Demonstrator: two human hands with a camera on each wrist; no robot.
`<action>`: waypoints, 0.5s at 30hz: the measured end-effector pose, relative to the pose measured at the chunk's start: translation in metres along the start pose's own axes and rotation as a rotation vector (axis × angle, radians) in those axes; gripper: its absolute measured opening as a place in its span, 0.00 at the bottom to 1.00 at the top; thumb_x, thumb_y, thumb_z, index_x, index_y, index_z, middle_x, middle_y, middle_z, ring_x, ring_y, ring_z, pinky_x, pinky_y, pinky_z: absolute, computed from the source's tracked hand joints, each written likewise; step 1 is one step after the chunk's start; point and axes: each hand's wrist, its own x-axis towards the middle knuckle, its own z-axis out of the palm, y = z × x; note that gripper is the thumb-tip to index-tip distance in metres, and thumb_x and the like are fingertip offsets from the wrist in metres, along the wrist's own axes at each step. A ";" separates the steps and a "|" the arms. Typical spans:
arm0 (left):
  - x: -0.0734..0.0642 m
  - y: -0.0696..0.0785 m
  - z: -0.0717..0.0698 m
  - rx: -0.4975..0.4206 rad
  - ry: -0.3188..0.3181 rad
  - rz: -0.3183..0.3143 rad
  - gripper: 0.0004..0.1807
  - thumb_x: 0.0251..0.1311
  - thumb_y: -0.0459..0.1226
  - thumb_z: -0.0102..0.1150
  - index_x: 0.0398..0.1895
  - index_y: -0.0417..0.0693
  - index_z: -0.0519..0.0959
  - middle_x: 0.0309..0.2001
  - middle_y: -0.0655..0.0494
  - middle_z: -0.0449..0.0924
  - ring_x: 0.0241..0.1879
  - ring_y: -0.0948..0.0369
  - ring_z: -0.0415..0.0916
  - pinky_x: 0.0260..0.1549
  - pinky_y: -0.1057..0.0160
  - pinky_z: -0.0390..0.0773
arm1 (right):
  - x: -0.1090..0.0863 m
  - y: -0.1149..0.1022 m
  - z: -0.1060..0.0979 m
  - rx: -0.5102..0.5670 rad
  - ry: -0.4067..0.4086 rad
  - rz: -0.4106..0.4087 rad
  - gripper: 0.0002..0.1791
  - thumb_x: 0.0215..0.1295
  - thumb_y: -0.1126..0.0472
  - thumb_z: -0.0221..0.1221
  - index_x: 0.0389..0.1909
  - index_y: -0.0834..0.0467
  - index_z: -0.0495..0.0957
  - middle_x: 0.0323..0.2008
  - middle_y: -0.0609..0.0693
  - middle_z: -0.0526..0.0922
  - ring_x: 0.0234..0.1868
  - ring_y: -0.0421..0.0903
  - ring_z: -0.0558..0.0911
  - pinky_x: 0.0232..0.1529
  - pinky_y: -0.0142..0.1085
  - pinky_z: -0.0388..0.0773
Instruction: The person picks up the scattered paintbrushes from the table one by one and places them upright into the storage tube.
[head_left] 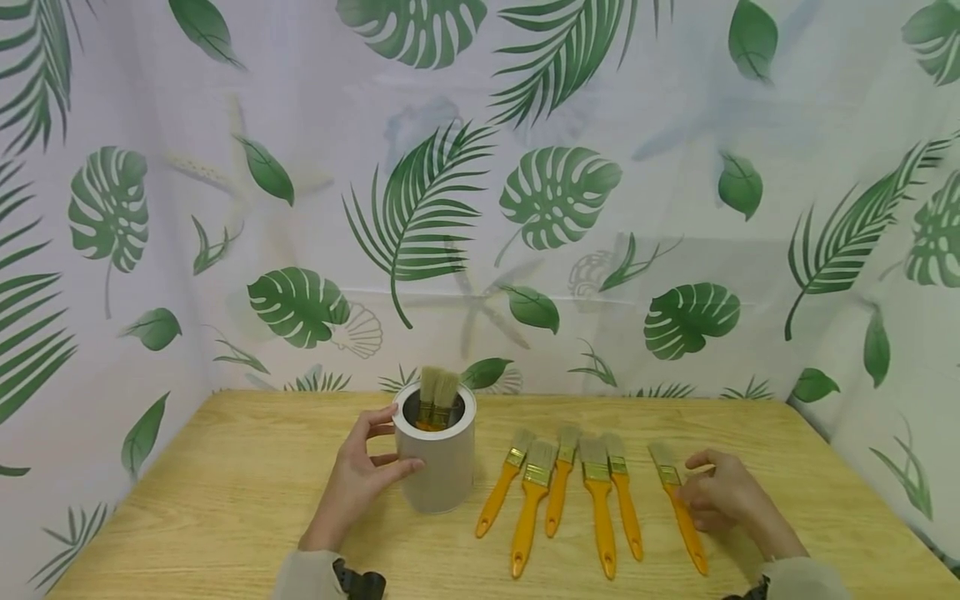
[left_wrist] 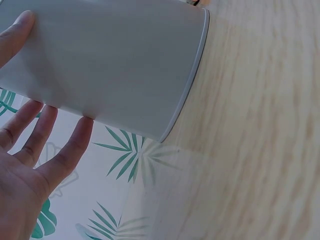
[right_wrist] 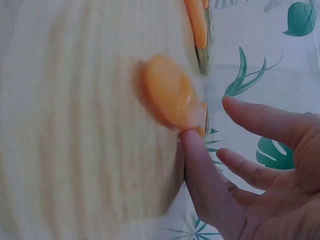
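My left hand [head_left: 364, 471] holds a light grey metal can [head_left: 438, 467] from its left side, thumb on the front and fingers on the far side. In the left wrist view the can's side [left_wrist: 115, 60] fills the top. Two paintbrushes [head_left: 437, 396] stand in the can, bristles up, their handles hidden inside. My right hand [head_left: 723, 496] is at the rightmost paintbrush [head_left: 686, 525], which lies on the table with its bristles away from me. In the right wrist view one fingertip is right at that brush's orange handle [right_wrist: 167, 92], while the other fingers stay spread apart from it.
Between the can and my right hand, several orange-handled paintbrushes [head_left: 558, 500] lie side by side on the wooden table [head_left: 247, 467], bristles toward the back. A white curtain [head_left: 480, 233] with green leaf prints hangs behind the table and along its sides.
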 end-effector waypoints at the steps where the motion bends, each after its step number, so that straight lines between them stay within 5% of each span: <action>1: 0.000 0.000 0.000 0.001 0.000 0.001 0.36 0.50 0.22 0.75 0.64 0.41 0.70 0.68 0.43 0.68 0.59 0.43 0.70 0.50 0.46 0.83 | 0.000 0.001 -0.001 -0.006 -0.012 -0.006 0.34 0.59 0.72 0.66 0.61 0.81 0.60 0.45 0.71 0.77 0.34 0.49 0.82 0.30 0.41 0.87; 9: 0.000 -0.001 0.001 -0.002 -0.007 0.045 0.35 0.51 0.23 0.74 0.62 0.39 0.70 0.67 0.41 0.69 0.58 0.42 0.70 0.49 0.45 0.84 | 0.002 0.003 0.003 -0.003 -0.046 0.016 0.41 0.56 0.74 0.68 0.65 0.81 0.56 0.50 0.76 0.71 0.28 0.44 0.78 0.29 0.37 0.86; 15: -0.001 -0.001 0.001 0.002 -0.006 0.042 0.36 0.50 0.22 0.74 0.63 0.40 0.70 0.68 0.42 0.68 0.59 0.42 0.70 0.49 0.43 0.83 | 0.002 0.002 0.007 -0.051 -0.028 -0.019 0.39 0.52 0.76 0.67 0.62 0.83 0.59 0.36 0.62 0.75 0.17 0.38 0.66 0.23 0.34 0.82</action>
